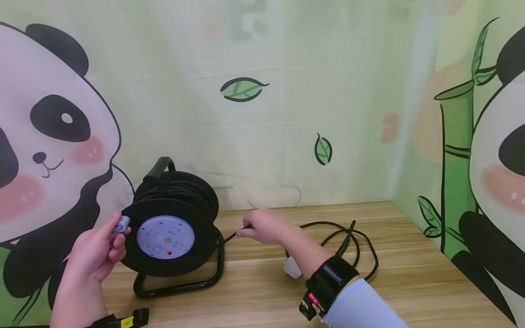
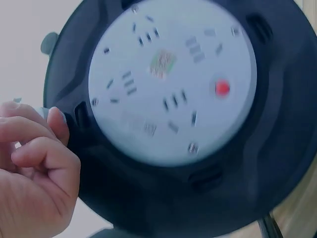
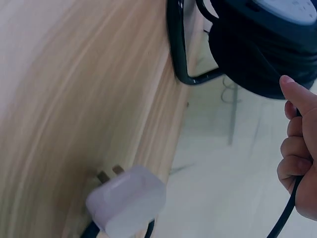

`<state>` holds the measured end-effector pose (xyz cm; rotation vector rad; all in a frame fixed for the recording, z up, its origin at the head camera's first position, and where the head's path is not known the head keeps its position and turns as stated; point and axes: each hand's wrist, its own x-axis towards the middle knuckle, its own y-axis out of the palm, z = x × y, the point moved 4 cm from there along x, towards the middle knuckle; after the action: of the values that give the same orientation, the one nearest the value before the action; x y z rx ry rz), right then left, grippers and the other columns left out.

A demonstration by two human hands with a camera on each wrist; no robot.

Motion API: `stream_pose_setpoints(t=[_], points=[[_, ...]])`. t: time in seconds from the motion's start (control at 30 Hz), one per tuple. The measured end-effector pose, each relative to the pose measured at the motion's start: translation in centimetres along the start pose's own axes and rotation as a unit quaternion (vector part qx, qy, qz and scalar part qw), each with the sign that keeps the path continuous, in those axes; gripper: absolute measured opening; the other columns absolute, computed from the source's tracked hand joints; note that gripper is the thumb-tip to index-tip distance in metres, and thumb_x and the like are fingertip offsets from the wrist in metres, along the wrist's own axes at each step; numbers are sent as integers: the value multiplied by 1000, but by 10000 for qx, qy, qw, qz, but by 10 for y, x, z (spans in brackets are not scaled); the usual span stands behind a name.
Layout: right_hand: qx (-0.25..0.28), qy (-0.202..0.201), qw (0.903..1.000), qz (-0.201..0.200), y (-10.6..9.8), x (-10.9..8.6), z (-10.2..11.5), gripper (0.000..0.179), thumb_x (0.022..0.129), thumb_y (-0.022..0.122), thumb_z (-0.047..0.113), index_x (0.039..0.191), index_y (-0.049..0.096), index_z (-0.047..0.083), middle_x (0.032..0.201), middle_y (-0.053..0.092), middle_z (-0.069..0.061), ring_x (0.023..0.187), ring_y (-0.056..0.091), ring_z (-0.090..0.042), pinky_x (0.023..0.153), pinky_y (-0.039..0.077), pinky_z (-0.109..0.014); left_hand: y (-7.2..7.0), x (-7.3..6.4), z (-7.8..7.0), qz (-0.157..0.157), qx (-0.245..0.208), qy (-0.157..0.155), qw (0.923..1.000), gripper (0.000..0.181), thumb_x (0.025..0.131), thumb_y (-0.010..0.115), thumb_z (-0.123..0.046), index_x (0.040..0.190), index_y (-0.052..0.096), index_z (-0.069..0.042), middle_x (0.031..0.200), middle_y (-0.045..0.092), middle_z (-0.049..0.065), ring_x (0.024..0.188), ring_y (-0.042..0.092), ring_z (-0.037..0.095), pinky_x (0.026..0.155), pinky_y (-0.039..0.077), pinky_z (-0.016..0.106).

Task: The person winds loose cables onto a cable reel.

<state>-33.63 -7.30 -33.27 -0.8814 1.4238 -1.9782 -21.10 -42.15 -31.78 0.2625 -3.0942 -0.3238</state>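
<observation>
A black cable reel (image 1: 164, 269) stands on its tube frame at the left of the table, its round white socket panel (image 1: 149, 234) facing me. My left hand (image 1: 95, 250) pinches a small light-blue crank knob (image 1: 122, 223) at the left edge of the disc. To the right of the reel, my right hand (image 1: 266, 225) grips the black cable (image 3: 286, 213) in curled fingers, thumb along it. A short stretch of cable runs from this hand to the reel. More cable lies wound on the drum (image 1: 184, 190), behind the front disc.
A white plug (image 3: 130, 201) lies on the wooden table (image 1: 410, 273) beneath my right forearm. Loose cable loops (image 1: 373, 250) spread to the right of it. Behind the table hangs a printed backdrop (image 1: 287, 114) with pandas and leaves.
</observation>
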Motion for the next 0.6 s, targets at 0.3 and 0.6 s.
stream_pose_setpoints(t=[0.3,0.6], points=[[-417,-145,9990,51,23,19,19,32,100,66,38,75,59,20,65,50,10,61,48,-7,57,40,-23,46,-2,-4,330,93,530,9980,45,99,60,-48,97,72,-6,69,57,1,53,46,12,53,42,23],[-548,-224,9982,2,30,21,22,34,100,66,37,72,59,19,62,48,9,59,47,-8,53,36,-24,64,-2,-2,424,-316,575,9969,45,101,58,-46,98,69,-2,70,57,2,52,47,11,53,42,23]])
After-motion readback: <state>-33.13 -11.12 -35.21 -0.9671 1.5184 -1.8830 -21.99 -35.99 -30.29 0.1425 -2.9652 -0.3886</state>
